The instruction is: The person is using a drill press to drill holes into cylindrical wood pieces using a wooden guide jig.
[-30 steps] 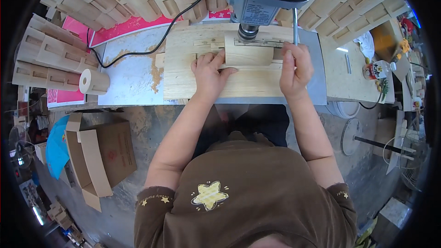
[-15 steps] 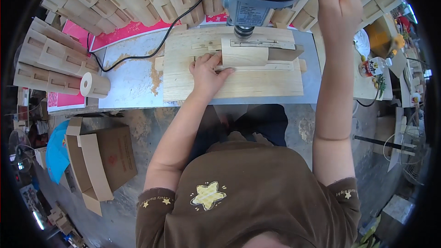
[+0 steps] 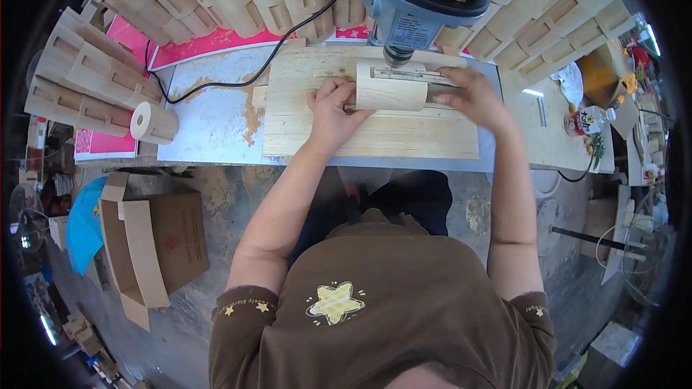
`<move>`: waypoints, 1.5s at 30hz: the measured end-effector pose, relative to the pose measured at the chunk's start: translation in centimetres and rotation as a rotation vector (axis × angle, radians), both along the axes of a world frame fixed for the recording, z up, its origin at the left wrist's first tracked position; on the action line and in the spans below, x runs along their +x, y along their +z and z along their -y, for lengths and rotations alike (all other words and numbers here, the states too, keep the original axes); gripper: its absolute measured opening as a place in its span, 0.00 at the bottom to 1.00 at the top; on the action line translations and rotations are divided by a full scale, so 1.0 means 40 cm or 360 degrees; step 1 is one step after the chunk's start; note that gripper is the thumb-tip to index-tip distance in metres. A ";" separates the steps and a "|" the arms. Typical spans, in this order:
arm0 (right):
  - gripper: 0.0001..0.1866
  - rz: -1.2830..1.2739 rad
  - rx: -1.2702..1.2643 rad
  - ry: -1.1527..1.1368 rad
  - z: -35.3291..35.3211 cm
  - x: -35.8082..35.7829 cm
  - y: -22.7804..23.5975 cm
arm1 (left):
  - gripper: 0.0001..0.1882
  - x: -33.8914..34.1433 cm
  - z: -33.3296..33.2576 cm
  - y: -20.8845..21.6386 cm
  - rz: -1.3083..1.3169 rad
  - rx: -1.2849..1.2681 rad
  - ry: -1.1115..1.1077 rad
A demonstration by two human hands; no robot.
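Note:
A pale wooden cylinder (image 3: 393,94) with a slotted upper side lies on a wooden board (image 3: 303,140) under the chuck (image 3: 398,55) of a drill press (image 3: 432,0). My left hand (image 3: 335,112) grips its left end, fingers curled at the end and thumb along the near edge. At the right end, my right hand (image 3: 476,97) is slightly blurred, thumb and fingers apart on either side of the grey piece (image 3: 438,91) that sticks out of the cylinder. Whether the right fingertips touch the wood I cannot tell.
Stacked slotted wooden cylinders (image 3: 238,0) line the back and left of the bench. One short cylinder (image 3: 154,123) stands apart at left. A black cable (image 3: 238,82) crosses the bench. A bottle (image 3: 587,122) is at right; a cardboard box (image 3: 155,238) sits on the floor.
My right hand has come down from the drill press's right side to the cylinder's right end. My left hand stays at the left end. The view has shifted slightly.

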State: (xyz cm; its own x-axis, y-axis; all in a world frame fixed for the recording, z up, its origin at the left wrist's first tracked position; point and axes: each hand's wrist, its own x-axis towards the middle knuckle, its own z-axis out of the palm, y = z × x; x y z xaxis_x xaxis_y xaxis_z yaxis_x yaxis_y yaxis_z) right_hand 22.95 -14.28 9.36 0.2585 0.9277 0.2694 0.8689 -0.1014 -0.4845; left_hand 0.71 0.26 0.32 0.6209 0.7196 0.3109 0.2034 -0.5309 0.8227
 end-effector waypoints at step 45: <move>0.15 0.0070 0.0099 -0.0016 0.135 -0.151 -0.012 | 0.26 -0.739 -0.468 0.452 -0.1110 0.0526 0.1248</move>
State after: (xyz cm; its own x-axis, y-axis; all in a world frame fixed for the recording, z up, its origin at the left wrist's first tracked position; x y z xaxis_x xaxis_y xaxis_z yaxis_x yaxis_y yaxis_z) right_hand 16.90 -19.70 8.90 0.2544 0.9062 0.3377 0.8885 -0.0812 -0.4516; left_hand -28.87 18.99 18.39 0.1418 0.9368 0.3198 0.9453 -0.2240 0.2370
